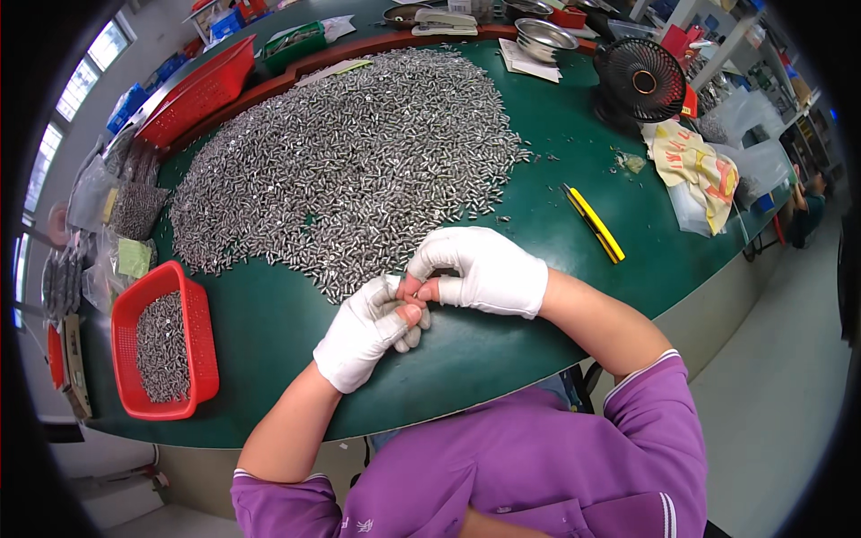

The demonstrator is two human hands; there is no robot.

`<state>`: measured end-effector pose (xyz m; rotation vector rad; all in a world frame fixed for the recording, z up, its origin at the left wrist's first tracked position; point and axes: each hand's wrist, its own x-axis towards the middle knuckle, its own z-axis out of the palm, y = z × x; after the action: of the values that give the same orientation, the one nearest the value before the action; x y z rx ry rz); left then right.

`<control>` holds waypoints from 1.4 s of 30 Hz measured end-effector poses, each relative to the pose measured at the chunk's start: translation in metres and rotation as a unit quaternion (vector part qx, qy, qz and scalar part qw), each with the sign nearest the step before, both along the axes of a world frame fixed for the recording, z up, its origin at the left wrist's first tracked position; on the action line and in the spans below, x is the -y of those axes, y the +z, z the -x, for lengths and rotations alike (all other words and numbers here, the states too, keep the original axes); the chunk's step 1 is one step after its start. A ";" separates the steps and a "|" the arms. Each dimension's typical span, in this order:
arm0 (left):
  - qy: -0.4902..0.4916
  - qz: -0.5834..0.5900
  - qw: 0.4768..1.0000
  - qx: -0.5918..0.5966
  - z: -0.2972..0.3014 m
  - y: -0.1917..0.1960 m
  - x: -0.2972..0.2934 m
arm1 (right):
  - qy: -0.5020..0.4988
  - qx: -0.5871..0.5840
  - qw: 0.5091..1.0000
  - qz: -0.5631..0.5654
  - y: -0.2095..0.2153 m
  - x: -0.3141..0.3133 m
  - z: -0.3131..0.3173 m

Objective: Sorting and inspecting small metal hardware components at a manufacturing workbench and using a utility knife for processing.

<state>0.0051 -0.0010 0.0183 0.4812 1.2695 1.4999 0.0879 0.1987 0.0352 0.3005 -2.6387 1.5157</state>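
In the centre of the frame, the gloved left hand (363,330) and right hand (484,271) meet with bare fingertips bunched together; whether either is clamped on a piece, I cannot tell. Small metal pieces (359,152) heap across the green counter (475,354) from upper left to centre, and more fill a red basket (208,363) at lower left. A yellow cutter (595,226) lies right of centre.

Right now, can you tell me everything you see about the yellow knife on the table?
The yellow knife is long and thin, with a plastic-looking body and a narrow, dark tip. It lies slanted on the green table, to the right of the person's right hand, its tip pointing away from the person and leftward. No hand touches it. Whether its blade is out is too small to tell.
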 end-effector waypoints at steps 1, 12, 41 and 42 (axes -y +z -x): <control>0.002 -0.003 1.000 0.004 0.000 0.001 0.000 | 0.014 -0.015 1.000 -0.002 0.000 -0.001 0.000; -0.002 -0.041 0.997 0.059 0.006 -0.007 0.003 | -0.108 -0.167 0.968 -0.151 0.006 -0.017 0.003; 0.005 -0.069 0.982 0.175 0.011 -0.013 0.004 | -0.122 -0.092 0.934 -0.324 0.001 -0.025 0.003; 0.011 -0.062 0.983 0.175 0.011 -0.013 0.004 | -0.147 -0.111 0.933 -0.310 0.004 -0.025 0.002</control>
<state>-0.0058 -0.0047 0.0057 0.2676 0.9127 1.6072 0.0860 0.2239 0.0395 0.0932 -2.7395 0.5020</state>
